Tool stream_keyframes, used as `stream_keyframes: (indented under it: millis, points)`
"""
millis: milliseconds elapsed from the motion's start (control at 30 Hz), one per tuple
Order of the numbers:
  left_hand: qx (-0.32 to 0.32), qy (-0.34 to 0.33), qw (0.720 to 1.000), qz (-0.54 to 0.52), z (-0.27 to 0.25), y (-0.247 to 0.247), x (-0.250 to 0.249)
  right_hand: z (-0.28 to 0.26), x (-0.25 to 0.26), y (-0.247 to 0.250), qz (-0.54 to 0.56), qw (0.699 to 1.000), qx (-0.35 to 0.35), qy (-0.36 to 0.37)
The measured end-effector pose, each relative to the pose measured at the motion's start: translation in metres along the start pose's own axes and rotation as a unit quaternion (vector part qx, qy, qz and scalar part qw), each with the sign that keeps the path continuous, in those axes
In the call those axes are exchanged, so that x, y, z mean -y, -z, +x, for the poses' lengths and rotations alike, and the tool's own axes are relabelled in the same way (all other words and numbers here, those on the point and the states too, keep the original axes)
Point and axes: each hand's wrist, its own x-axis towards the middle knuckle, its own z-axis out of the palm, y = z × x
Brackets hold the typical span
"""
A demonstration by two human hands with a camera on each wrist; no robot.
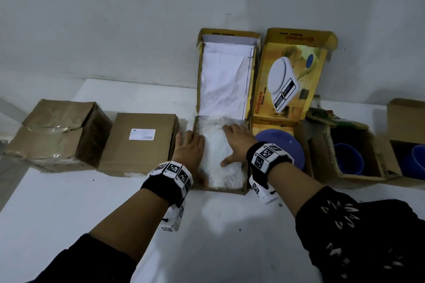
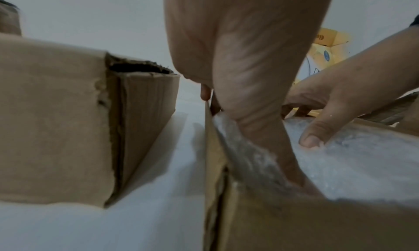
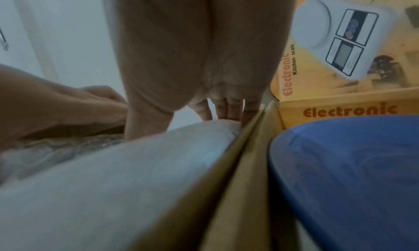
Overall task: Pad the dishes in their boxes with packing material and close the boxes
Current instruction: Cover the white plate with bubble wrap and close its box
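Observation:
An open cardboard box stands mid-table with its white-lined lid raised against the wall. Bubble wrap fills it and hides whatever lies underneath. My left hand lies flat along the box's left wall with its fingers straight. Its thumb pushes down between the wall and the bubble wrap. My right hand presses flat on the wrap with spread fingers, close to the right wall. A blue plate lies uncovered in the yellow kitchen-scale box to the right.
Two closed brown boxes stand on the left, the nearer one close to my left hand. At the right, two open boxes hold blue cups. The white table runs back to a wall.

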Motion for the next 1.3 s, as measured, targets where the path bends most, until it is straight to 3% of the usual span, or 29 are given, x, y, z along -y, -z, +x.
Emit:
stream_keyframes:
  millis: [133, 300, 533, 633, 900, 1133, 1300]
  points:
    - [0.009, 0.005, 0.999, 0.044, 0.004, 0.008, -0.003, 0.004, -0.006, 0.002, -0.007, 1.000, 0.013, 0.013]
    - [0.019, -0.039, 0.991, 0.129, 0.006, 0.014, 0.001, 0.005, -0.005, 0.003, -0.058, 0.998, -0.007, 0.019]
    - [0.015, -0.046, 0.995, 0.082, 0.012, 0.015, 0.006, -0.012, -0.004, 0.007, -0.008, 1.000, 0.021, 0.006]
    - [0.004, -0.047, 0.997, 0.063, 0.011, 0.011, 0.009, -0.038, 0.000, 0.001, -0.053, 0.998, -0.037, -0.001]
    - [0.002, -0.075, 0.996, 0.051, 0.015, 0.009, 0.017, -0.057, 0.012, -0.022, -0.133, 0.988, -0.019, -0.076]
    - [0.005, -0.078, 0.995, 0.058, 0.020, 0.006, 0.016, -0.053, 0.017, -0.029, -0.101, 0.988, -0.023, -0.115]
    - [-0.016, -0.076, 0.995, 0.066, 0.019, 0.002, 0.015, -0.050, 0.009, -0.018, -0.054, 0.993, 0.025, -0.098]
